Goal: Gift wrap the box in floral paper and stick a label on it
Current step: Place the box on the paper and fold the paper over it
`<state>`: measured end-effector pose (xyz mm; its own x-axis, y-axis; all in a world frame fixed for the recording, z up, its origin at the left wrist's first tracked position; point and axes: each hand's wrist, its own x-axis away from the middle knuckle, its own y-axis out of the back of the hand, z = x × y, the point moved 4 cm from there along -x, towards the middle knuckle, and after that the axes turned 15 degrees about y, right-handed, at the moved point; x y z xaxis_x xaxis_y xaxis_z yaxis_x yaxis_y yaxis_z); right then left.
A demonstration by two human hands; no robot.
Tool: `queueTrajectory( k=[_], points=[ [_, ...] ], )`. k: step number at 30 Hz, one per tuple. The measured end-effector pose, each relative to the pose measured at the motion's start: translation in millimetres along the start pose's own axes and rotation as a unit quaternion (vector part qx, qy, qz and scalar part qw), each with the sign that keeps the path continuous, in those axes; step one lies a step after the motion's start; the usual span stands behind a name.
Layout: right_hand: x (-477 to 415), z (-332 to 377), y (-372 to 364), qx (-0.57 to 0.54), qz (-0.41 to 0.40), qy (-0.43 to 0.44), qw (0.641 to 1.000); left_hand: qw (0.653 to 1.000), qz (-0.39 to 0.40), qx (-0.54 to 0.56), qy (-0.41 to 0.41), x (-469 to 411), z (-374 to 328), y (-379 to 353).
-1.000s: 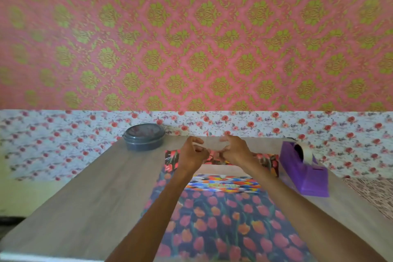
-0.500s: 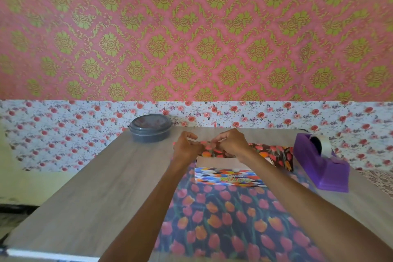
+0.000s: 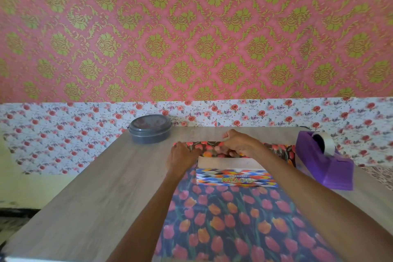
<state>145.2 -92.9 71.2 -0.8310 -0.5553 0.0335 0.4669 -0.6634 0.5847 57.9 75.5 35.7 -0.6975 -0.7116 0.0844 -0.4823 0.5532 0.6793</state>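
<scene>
**While both hands work the far edge, the box sits on the tulip sheet**

Where the view begins, the floral paper [image 3: 234, 219], dark with red and orange tulips, lies flat on the grey wood-grain table [image 3: 95, 187], and both bare forearms reach out over it. Beyond that, the box [image 3: 234, 177] rests on the sheet, its near side printed in bright zigzags and its top plain and pale. Just behind the box, the paper's far edge rises in a band across the sheet's width. The left hand [image 3: 182, 155] rests on the left end of that band with its back to the camera; its fingers are hidden, so I cannot tell whether it grips. The right hand [image 3: 240, 142] sits over the band's middle, fingers curled down round the paper, thumb raised. A purple tape dispenser [image 3: 325, 164] stands to the right, just beside the sheet. A round grey lidded container [image 3: 150, 128] sits at the table's far left, against floral and damask wallpaper [image 3: 191, 38].
</scene>
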Motion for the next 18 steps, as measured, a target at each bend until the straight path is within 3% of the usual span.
queueTrajectory(
  k=[5, 11, 13, 18],
  points=[
    [-10, 5, -6, -0.01, 0.024, 0.004, 1.0, 0.987, 0.072, 0.124, 0.068, -1, 16, -20],
    [-20, 3, -14, 0.038, 0.038, -0.009, 0.999, 0.907, 0.212, 0.334, 0.147, 2, 19, -38],
    [-21, 3, -16, 0.05, 0.041, -0.013, 0.998, 0.887, 0.237, 0.356, 0.171, 4, 19, -40],
    [-29, 5, -19, 0.112, 0.064, -0.032, 0.991, 0.887, 0.241, 0.343, 0.194, 5, 22, -38]
  ],
)
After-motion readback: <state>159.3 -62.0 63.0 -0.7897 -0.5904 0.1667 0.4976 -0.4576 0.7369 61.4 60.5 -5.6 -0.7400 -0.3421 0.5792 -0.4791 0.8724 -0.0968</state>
